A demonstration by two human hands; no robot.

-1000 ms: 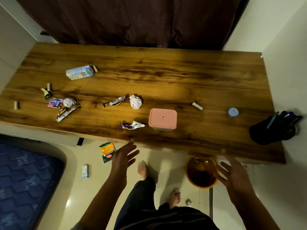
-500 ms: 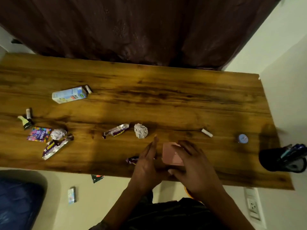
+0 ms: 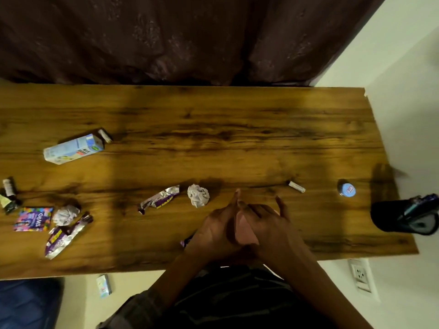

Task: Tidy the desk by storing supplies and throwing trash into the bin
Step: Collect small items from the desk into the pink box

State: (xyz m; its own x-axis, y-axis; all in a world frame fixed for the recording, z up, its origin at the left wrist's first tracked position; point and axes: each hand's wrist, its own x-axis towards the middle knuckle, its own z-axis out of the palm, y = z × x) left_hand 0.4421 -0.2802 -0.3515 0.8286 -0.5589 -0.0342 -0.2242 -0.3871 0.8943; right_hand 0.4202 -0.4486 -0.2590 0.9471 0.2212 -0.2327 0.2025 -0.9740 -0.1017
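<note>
Both hands have closed, seemingly gripping, around the smooth pink box [image 3: 243, 230].

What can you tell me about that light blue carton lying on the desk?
The light blue carton looks like a small cardboard drink box with printed labels. It lies on its side on the wooden desk, toward the far left, slanted with one end up and right. A small pale cylinder sits at that end, seemingly touching it. Neither hand is near it.
</note>
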